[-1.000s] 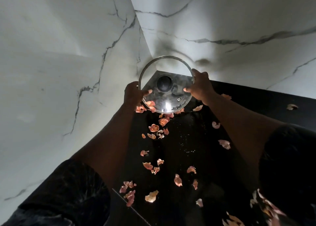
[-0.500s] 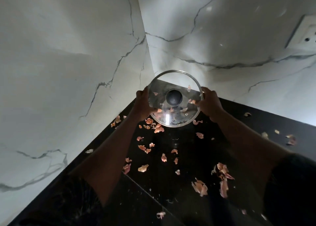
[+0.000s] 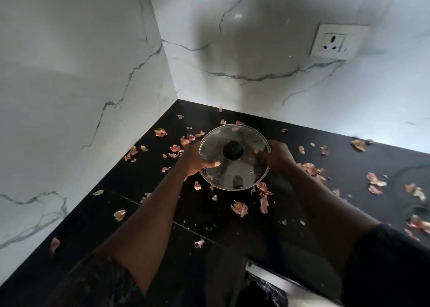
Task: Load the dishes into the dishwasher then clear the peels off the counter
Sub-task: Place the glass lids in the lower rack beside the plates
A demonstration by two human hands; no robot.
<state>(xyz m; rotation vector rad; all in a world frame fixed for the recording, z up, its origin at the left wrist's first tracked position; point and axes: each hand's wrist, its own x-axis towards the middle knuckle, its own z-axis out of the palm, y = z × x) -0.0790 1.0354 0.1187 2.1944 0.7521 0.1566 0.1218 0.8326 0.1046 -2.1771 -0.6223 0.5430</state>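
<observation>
Glass lid, far rim tilted up

place: home kitchen | signs: black counter, marble walls, socket (peels strewn)

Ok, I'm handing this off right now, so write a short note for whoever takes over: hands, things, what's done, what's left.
Left hand grips the lid at its left rim; right hand grips its right rim.
Lid is held tilted over the black counter, near the wall corner.
Peels lie scattered across the counter.
Done: nothing visible; the dishwasher is out of view.
Left: load the lid, clear the peels.
</observation>
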